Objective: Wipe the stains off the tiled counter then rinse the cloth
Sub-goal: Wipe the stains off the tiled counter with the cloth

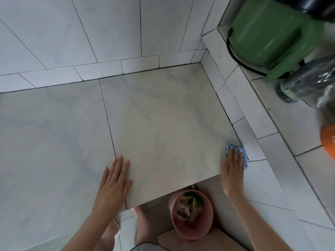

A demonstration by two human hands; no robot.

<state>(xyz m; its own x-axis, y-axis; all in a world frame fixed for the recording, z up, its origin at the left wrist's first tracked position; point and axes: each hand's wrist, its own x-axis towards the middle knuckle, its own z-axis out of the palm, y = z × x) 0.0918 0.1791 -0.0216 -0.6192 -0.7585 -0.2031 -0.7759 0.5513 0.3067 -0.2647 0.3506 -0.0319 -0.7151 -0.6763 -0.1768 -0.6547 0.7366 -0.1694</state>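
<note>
Left hand [114, 180] lies flat, fingers straight, on the near desk [163, 115]. Right hand [233, 165], fingers straight, presses the blue cloth [243, 154] against the desk's right edge. Cloth looks soft, light, probably damp; best bunched whole in the palm for rinsing.

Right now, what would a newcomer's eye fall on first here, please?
The right hand pressing a blue cloth flat on the tiled counter by its right edge stands out first, while the left hand rests flat near the front edge. A big green appliance sits on the ledge at upper right, and a pink bin of scraps stands below the counter.
</note>
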